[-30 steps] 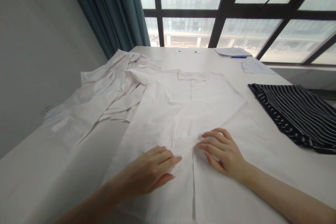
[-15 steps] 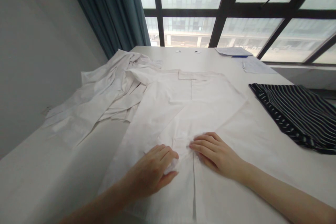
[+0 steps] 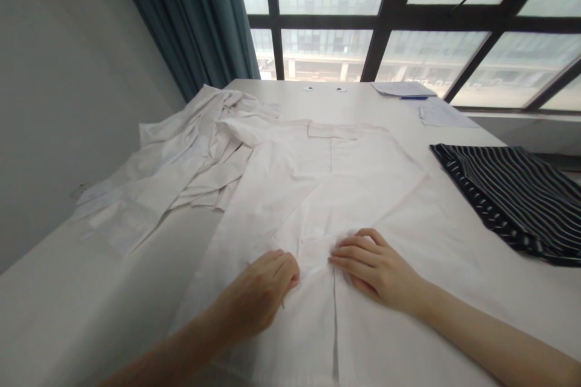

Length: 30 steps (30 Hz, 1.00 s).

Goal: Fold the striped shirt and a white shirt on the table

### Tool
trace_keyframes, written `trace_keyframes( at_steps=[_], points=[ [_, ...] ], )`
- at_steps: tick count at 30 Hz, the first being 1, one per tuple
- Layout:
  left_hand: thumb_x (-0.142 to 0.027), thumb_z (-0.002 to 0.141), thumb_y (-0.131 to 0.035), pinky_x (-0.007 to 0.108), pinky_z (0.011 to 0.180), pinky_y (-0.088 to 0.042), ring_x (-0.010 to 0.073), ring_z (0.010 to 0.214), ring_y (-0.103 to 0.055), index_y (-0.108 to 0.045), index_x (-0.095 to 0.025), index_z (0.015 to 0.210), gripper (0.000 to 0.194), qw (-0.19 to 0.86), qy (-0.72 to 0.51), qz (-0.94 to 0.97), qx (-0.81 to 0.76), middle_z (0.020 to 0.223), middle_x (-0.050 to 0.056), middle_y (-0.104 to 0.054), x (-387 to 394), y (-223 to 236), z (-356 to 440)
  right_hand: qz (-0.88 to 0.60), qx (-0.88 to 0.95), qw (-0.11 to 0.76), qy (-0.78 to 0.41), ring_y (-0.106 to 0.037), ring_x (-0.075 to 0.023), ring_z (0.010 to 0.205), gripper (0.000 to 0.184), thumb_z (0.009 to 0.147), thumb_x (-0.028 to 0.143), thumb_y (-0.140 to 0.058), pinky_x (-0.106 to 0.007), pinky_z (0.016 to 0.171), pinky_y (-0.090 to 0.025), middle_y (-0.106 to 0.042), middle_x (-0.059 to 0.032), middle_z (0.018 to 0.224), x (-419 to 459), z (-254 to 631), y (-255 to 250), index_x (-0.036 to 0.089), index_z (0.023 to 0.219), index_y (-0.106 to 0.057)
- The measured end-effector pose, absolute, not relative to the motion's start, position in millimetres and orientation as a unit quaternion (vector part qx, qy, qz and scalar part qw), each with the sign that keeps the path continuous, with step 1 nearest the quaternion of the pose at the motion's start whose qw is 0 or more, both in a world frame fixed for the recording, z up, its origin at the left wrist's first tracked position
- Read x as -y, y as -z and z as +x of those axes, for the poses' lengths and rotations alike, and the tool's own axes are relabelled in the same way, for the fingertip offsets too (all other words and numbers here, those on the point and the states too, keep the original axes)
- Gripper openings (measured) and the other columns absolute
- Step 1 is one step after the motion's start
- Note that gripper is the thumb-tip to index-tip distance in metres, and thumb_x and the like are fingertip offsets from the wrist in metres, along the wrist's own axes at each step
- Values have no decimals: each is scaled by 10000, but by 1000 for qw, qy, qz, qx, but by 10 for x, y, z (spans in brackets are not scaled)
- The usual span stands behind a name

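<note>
A white garment (image 3: 363, 193) lies spread out in front of me, its placket or slit running down the middle toward me. My left hand (image 3: 265, 290) is closed over the cloth left of that slit, and creases run from its fingers across the fabric. The cloth inside the fist is mostly hidden; a small pointed bit shows under it. Just right of the slit's top, my right hand (image 3: 372, 263) rests on the garment with fingers stretched out and palm down. A small gap separates the two hands.
A heap of crumpled white garments (image 3: 181, 157) lies on the left of the white table (image 3: 290, 97). To the right is a black-and-white striped cloth (image 3: 517, 199). Papers (image 3: 403, 89) and a blue pen (image 3: 414, 98) lie at the far right, near the window (image 3: 327, 51).
My left hand's thumb and fingers, apart with white cloth showing between them before, are now closed. My right hand has barely shifted and stays on the cloth.
</note>
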State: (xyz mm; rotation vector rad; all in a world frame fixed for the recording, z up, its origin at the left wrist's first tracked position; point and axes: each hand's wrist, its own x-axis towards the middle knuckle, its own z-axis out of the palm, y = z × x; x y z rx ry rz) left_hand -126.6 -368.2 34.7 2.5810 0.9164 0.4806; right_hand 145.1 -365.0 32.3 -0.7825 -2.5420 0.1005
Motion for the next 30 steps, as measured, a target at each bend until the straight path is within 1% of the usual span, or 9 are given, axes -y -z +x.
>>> trace_keyframes(
  at_steps=[6, 10, 13, 16, 21, 23, 25, 28, 30],
  points=[
    [-84, 958, -363, 292, 677, -390, 170, 725, -448, -459, -177, 806, 203, 161, -139, 932, -294, 796, 29, -536, 3665, -396, -1267, -302, 920, 244, -58, -617, -189, 1055, 322, 958, 143, -437, -405, 943, -409, -725, -83, 1078, 3658, 1452, -321, 168, 1246, -580],
    [-157, 943, -490, 311, 759, -416, 188, 819, -496, -495, -181, 869, 78, 158, -120, 939, -282, 887, 37, -573, 3668, -453, -1271, -314, 911, 248, -96, -616, -179, 1049, 332, 949, 133, -428, -387, 940, -420, -714, -94, 1085, 3648, 1456, -322, 166, 1252, -560],
    [-190, 910, -569, 309, 769, -421, 193, 844, -506, -496, -184, 867, 85, 150, -107, 943, -275, 915, 37, -579, 3668, -482, -1277, -316, 908, 252, -107, -614, -175, 1031, 324, 936, 113, -432, -378, 930, -419, -709, -93, 1084, 3637, 1460, -329, 153, 1231, -559],
    [-204, 914, -559, 303, 757, -422, 187, 834, -507, -491, -184, 836, 106, 148, -116, 947, -260, 921, 38, -579, 3661, -494, -1289, -302, 919, 238, -93, -597, -177, 1071, 308, 948, 136, -450, -390, 963, -393, -703, -79, 1131, 3638, 1453, -336, 165, 1229, -571],
    [-149, 957, -460, 296, 772, -434, 165, 825, -525, -502, -178, 801, 163, 164, -165, 941, -245, 913, 39, -591, 3647, -485, -1302, -271, 940, 188, -88, -542, -180, 1183, 371, 968, 179, -456, -396, 1033, -353, -652, -73, 1270, 3659, 1427, -336, 175, 1332, -532],
    [-132, 949, -485, 287, 785, -448, 160, 840, -538, -511, -180, 802, 157, 174, -177, 935, -253, 915, 34, -602, 3643, -470, -1299, -268, 944, 167, -89, -530, -179, 1207, 389, 971, 192, -455, -397, 1037, -363, -643, -80, 1284, 3664, 1421, -339, 176, 1354, -521],
    [-118, 912, -557, 296, 815, -467, 170, 889, -556, -515, -184, 816, 124, 175, -176, 932, -265, 947, 35, -613, 3643, -453, -1293, -268, 947, 153, -91, -522, -181, 1220, 389, 969, 201, -463, -402, 1037, -371, -639, -83, 1287, 3665, 1418, -351, 179, 1351, -530],
    [-89, 855, -628, 354, 917, -482, 210, 1053, -565, -531, -192, 916, 153, 166, -167, 927, -292, 1093, 64, -617, 3651, -426, -1289, -268, 947, 147, -98, -518, -180, 1230, 378, 967, 197, -468, -401, 1042, -376, -637, -81, 1286, 3663, 1415, -379, 180, 1336, -547],
    [-78, 844, -631, 402, 1002, -458, 230, 1190, -530, -526, -197, 1104, 305, 154, -164, 927, -300, 1231, 98, -590, 3656, -398, -1295, -272, 945, 146, -105, -522, -174, 1229, 370, 966, 198, -472, -397, 1042, -384, -641, -77, 1276, 3659, 1415, -392, 195, 1325, -559]
  ],
)
